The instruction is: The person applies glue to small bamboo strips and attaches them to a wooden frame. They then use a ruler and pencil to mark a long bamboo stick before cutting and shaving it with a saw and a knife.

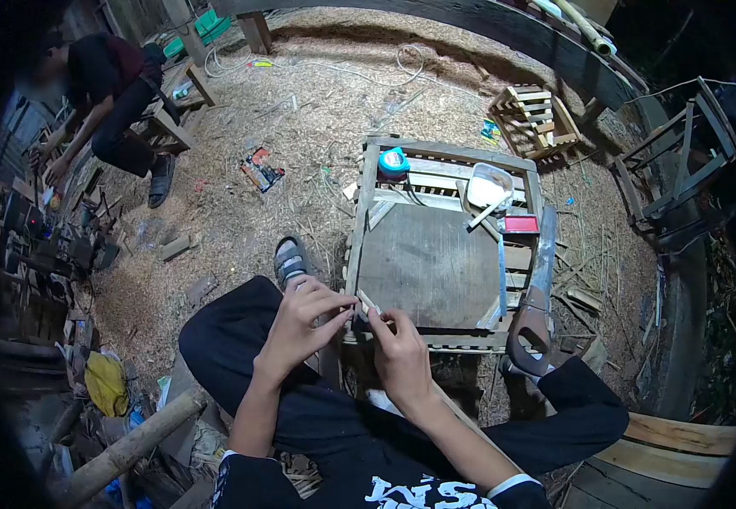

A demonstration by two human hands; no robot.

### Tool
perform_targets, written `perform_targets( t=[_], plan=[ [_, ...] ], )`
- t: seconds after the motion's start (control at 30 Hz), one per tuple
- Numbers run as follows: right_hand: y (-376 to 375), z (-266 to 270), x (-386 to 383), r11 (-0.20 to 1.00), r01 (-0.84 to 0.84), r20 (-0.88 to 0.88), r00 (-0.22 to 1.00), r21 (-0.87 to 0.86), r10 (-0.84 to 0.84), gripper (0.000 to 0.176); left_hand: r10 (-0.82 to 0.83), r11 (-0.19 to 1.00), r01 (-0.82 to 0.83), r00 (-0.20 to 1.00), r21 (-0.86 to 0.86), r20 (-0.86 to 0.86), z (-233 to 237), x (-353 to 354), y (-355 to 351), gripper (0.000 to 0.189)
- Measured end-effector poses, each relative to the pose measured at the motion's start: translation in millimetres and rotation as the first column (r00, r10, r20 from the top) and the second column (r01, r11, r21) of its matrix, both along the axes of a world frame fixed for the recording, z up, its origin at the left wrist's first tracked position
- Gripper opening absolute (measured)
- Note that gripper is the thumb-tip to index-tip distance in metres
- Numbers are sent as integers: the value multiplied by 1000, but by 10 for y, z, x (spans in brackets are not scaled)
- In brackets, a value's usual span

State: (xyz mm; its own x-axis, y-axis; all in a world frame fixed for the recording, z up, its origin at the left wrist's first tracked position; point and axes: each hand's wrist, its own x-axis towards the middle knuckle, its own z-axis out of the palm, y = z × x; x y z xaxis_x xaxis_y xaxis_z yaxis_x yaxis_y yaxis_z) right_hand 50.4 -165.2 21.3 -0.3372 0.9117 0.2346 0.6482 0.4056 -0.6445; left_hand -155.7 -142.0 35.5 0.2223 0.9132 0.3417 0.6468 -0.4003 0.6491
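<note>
My left hand (307,321) is at the near left corner of a slatted wooden frame (359,229), thumb and forefinger brought close together; whether anything sits between them is too small to tell. Close by on its right, my right hand (398,348) has curled fingers, with the fingertips at a small light wooden strip (368,302) at the corner of a dark board (432,263). The board lies on the frame. Farther back on the frame are a blue tape measure (393,163), a white tub (488,185), a light-handled tool (488,211) and a red box (521,224).
A handsaw (535,314) leans along the frame's right side. Another person (117,102) sits at the far left beside machinery. A wooden crate (536,121) and a wooden chair frame (682,165) stand to the right. Shavings and a cable (342,69) cover the ground.
</note>
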Motion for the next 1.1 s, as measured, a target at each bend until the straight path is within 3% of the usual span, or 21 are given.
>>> perform_targets(
  t=[0.43, 0.53, 0.7, 0.8, 1.03, 1.1],
  plan=[
    [-16, -54, -157, 1000, 27, -35, 999, -1, -28, 43, -22, 998, 30, 991, 61, -130, -177, -26, -4, 27],
    [-34, -23, -133, 1000, -8, -25, 1000, 12, 8, 51, -26, 995, 45, 981, 92, -194, -181, -28, -9, 31],
    [-123, 113, -88, 1000, 3, 8, 1000, -30, -2, 47, -16, 994, 48, 953, 100, -303, -207, -62, -26, 36],
    [-238, 153, 22, 998, 17, 31, 999, -58, -15, 43, 51, 992, -15, 957, 125, -285, -241, -77, -30, 35],
    [-283, 1, 221, 999, 3, 76, 997, -35, 0, 41, 18, 988, 26, 961, 154, -275, -264, 16, -13, 30],
    [-276, 6, 234, 999, -16, 86, 996, -33, 19, 47, 51, 989, -19, 976, 147, -214, -295, 38, -6, 26]
  ],
)
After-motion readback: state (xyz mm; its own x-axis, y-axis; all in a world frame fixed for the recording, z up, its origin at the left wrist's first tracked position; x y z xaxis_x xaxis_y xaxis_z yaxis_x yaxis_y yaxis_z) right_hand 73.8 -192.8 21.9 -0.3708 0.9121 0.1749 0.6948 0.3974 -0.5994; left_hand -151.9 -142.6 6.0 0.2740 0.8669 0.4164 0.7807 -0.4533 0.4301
